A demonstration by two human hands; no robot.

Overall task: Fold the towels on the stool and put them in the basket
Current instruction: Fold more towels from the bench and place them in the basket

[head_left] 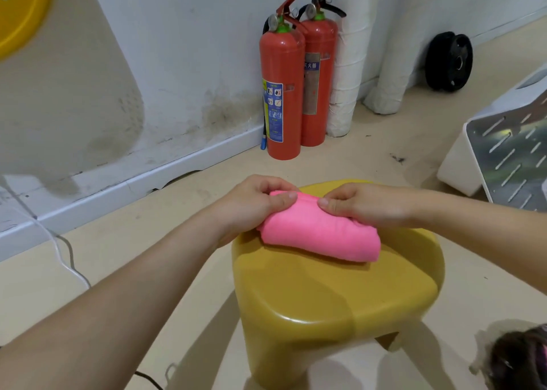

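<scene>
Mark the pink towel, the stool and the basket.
pink towel (319, 235): head view, middle of the folded cloth.
stool (325, 295): head view, bare seat top.
basket (457, 170): head view, white outer wall.

One towel (319, 235), one stool (325, 295), two fire extinguishers (282, 93) (319, 76), two hands (254, 203) (364, 209); seemingly one basket (455, 167)

Forearms extended, left hand (255, 203) and right hand (364, 209) close together, fingers pinching

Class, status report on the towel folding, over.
Both left hand and right hand pinching pink towel. Towel folded, on yellow stool. Nothing blocking white basket at right.
</scene>
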